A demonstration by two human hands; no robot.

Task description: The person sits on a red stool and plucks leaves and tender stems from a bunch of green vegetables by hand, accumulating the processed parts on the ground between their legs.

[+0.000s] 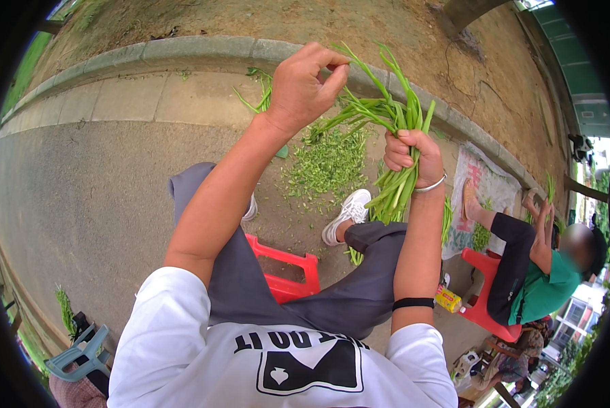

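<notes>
R hand fisted round green stalk bundle; L hand pinches one stalk. Leaf scraps on pavement, red stool below, printed sack w/ red marks by kerb.

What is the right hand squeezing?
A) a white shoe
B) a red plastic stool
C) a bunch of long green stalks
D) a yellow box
C: the right hand, with a silver bangle at the wrist, is closed around a bunch of long green stalks, while the left hand pinches one stalk at the top.

Paved ground strewn with green trimmings
</notes>
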